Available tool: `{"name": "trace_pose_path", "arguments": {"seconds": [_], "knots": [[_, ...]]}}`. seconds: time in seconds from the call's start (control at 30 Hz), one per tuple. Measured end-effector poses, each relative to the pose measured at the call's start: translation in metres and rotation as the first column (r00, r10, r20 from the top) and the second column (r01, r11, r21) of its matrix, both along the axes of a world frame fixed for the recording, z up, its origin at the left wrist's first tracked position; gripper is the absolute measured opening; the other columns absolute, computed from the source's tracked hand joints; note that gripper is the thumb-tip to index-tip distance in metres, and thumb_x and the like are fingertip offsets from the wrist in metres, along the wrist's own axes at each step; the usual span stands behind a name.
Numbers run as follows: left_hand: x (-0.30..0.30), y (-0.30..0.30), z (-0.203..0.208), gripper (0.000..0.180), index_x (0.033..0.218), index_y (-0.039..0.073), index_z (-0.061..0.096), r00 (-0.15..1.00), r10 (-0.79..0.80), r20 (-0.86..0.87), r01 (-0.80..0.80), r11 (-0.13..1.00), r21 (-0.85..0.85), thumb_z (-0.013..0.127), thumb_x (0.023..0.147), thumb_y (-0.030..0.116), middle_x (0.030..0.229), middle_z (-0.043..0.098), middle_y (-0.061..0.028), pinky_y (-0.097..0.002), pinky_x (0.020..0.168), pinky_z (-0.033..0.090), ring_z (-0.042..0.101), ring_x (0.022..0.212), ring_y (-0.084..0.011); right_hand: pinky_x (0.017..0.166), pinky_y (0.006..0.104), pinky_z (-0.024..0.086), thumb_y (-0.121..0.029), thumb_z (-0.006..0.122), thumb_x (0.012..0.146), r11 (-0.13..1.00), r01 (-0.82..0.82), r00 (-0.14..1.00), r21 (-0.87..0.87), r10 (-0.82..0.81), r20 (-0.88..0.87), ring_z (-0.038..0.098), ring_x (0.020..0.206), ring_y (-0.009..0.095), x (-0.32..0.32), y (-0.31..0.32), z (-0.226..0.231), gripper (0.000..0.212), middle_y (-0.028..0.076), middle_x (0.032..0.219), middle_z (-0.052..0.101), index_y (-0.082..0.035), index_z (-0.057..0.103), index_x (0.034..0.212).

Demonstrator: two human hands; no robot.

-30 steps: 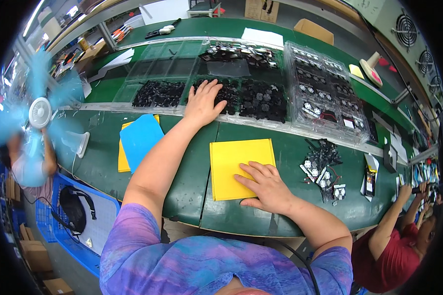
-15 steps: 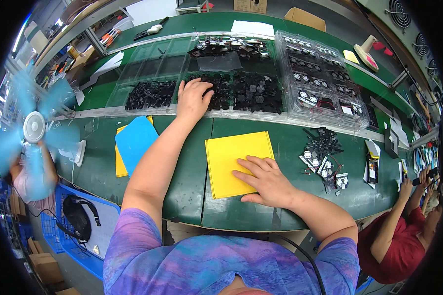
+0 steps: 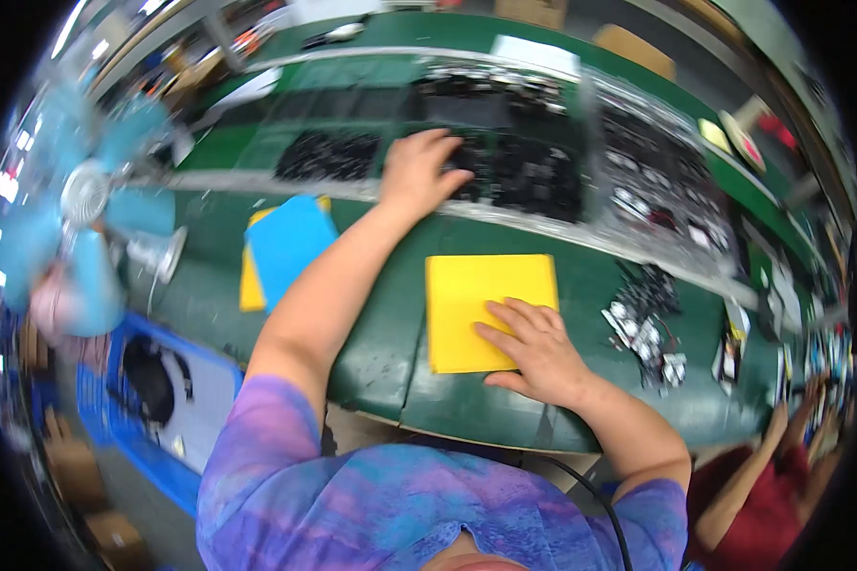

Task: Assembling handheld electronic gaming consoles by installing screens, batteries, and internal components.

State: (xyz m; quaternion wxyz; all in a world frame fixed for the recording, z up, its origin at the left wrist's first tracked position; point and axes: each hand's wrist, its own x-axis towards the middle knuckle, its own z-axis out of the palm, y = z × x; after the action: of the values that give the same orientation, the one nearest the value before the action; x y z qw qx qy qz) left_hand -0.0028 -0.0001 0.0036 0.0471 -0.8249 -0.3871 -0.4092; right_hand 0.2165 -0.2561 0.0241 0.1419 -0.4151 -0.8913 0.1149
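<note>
My left hand reaches over a clear compartment tray of small black parts. Its thumb and fingers are apart above the middle compartment's black pieces, and I see nothing held in it. My right hand lies with fingers stretched out on the lower right of a flat yellow square, which may be a thin box or a stack of sheets. A blue sheet on a yellow one lies beside my left forearm. The picture is smeared by motion.
Loose black and white small parts lie in a pile at right. Stacked clear trays of parts stand behind it. A blue fan spins at left, above a blue plastic crate. A co-worker in red sits at far right.
The view has shifted, so the bench appears turned and moved to the right. My left thumb has spread away from its fingers over the tray; my right hand stays on the yellow square.
</note>
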Motion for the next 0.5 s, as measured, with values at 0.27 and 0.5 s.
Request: {"name": "trace_pose_path", "arguments": {"seconds": [0.27,0.5], "knots": [[0.010,-0.004,-0.025,0.030,0.108,0.017,0.074,0.999,0.023,-0.025,-0.026,0.992,-0.120,0.076,0.079,0.026,0.113,0.066,-0.0018,-0.0543,0.110,0.034,0.055,0.118,-0.0267,0.110,0.0506,0.029,-0.038,0.082,0.071,0.998,0.051,0.996,-0.047,-0.048,0.075,0.039,0.137,0.036,-0.006,-0.011,0.001,0.075,0.014,0.148,0.045,-0.013,0.057,0.136],[0.008,0.004,-0.026,0.020,0.100,0.017,0.076,0.999,0.021,0.026,-0.021,0.999,-0.028,0.073,0.081,0.023,0.106,0.069,0.0018,-0.0506,0.110,0.034,0.057,0.114,-0.0239,0.112,0.0515,0.027,-0.035,0.082,0.070,0.997,0.051,0.995,-0.053,-0.047,0.082,0.038,0.138,0.037,-0.007,-0.007,0.001,0.076,0.016,0.150,0.043,-0.010,0.056,0.137]]}}
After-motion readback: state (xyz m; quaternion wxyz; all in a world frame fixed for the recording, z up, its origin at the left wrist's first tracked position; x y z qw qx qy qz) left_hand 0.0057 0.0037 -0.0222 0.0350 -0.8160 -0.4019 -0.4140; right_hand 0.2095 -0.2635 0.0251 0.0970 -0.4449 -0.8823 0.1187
